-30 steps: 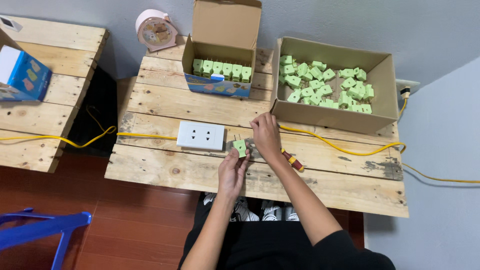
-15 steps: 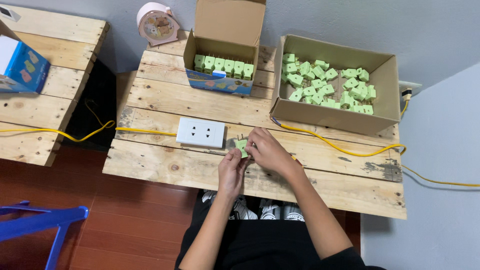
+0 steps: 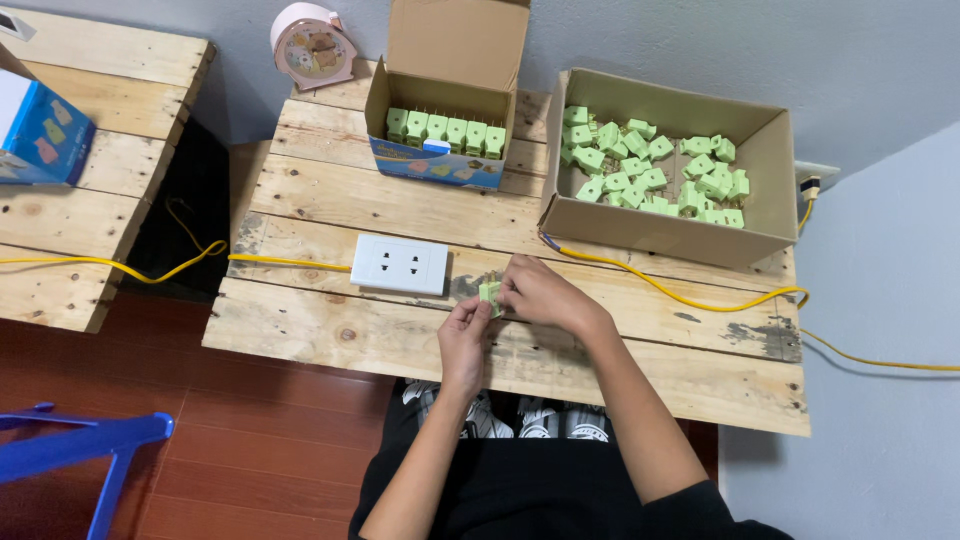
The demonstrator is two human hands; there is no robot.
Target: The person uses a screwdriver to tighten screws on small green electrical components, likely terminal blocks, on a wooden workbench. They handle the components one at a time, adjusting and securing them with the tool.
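1. Gripping a small green plug adapter [image 3: 490,293], the left hand [image 3: 463,338] and right hand [image 3: 540,295] pinch it between fingertips above the pallet table [image 3: 330,335].
2. Just left of the grip lies a white wall socket [image 3: 401,264]; beyond it, a cardboard box [image 3: 660,225] of green adapters.

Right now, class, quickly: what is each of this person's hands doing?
Left hand: closed, pinching the small green plug adapter from below.
Right hand: closed, fingers curled over the same adapter from the right.
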